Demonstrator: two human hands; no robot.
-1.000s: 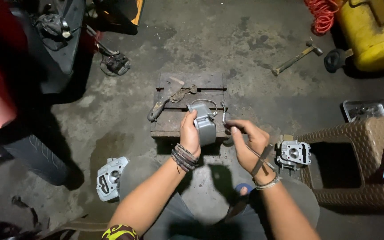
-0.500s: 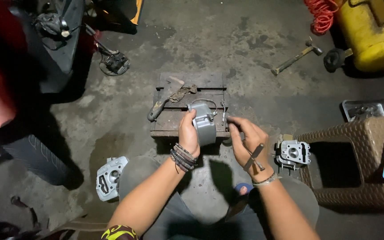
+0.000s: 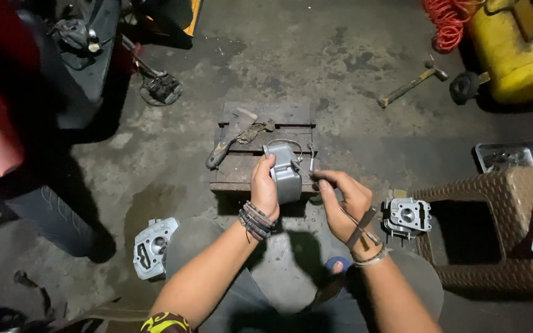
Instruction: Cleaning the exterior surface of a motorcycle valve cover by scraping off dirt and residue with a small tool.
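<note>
stained grey concrete floor (image 3: 353, 80) fills the head view, with a small dark wooden block table (image 3: 291, 117) set low at its middle. over the table's near edge the left hand (image 3: 265, 188) has a closed grip around a grey cast metal engine part (image 3: 286, 176), probably braced there so the block steadies it. the part stands with its long axis running away from the person, its upper end toward the table's middle, where a thin wire loop arcs off it. the right hand (image 3: 345, 203) pinches a thin metal tool (image 3: 359, 223) in a narrow grip, its tip aimed left at the part's side and its handle trailing back past the wrist. a rusty hatchet (image 3: 232, 139) lies across the table, and a grey cylinder head (image 3: 405, 216) sits beside a brown wicker stool (image 3: 495, 228).
</note>
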